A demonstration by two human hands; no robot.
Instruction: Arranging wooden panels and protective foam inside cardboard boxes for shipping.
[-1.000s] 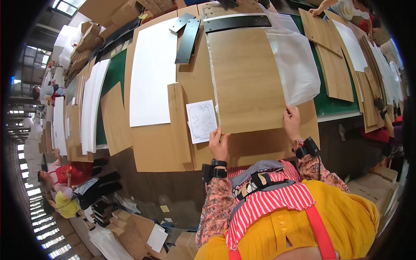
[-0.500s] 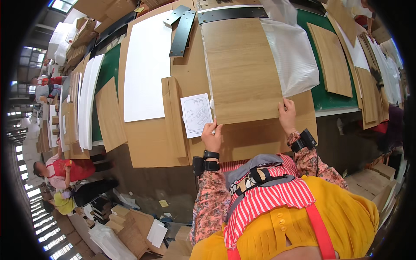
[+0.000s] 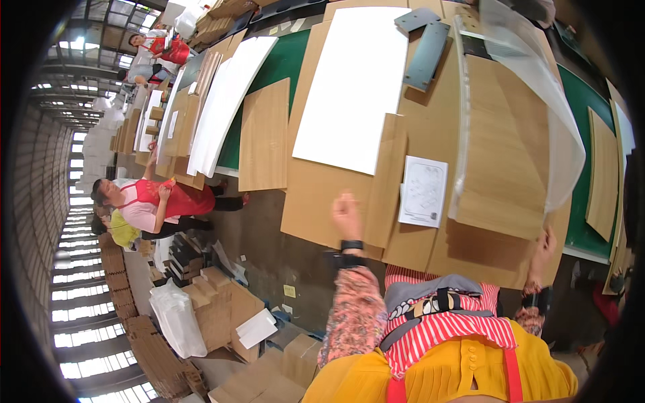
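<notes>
While counting rectangular light-brown wood-grain panel (image 3: 500,144) as set over brown cardboard sheet (image 3: 322,198), note translucent white film (image 3: 563,148) only partly across, left hand (image 3: 346,215) half-open, seemingly empty, right hand (image 3: 543,250) grip unclear.

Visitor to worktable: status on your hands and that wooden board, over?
Left hand away from wood-grain board. Right hand near its lower right corner, grip unclear. Translucent film over the board's right side.
</notes>
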